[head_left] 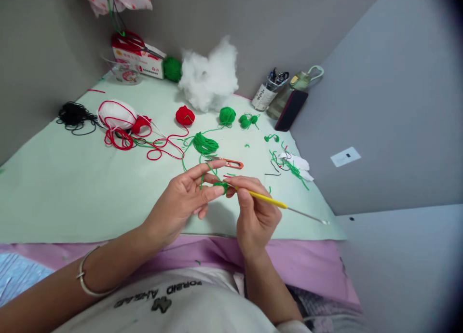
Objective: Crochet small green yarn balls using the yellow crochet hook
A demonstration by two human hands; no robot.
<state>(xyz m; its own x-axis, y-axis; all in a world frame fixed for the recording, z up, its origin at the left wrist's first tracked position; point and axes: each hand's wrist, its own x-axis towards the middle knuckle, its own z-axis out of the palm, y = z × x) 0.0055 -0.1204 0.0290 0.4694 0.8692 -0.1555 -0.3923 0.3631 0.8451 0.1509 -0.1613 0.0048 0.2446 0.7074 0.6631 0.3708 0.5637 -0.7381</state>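
Note:
Between thumb and fingers, my left hand (pixel 181 195) pinches a small green crocheted piece (pixel 220 185), and green yarn runs over its raised index finger. My right hand (pixel 256 212) grips a crochet hook by its yellow handle (pixel 267 198); the hook's tip meets the green piece, and its other metal end points to the lower right. Just beyond the fingers lie orange thread snips (pixel 233 164), partly hidden by my left hand. A loose green yarn bundle (pixel 205 143) rests behind them on the pale table cover (pixel 90 193).
Farther back are a red ball (pixel 184 115), a green ball (pixel 227 116) and white stuffing (pixel 210 75). Red and white yarn (pixel 117 116) and black yarn (pixel 74 115) lie left. At right stand a pen cup (pixel 264 96) and a dark phone (pixel 291 110), with green scraps (pixel 294 170) nearer.

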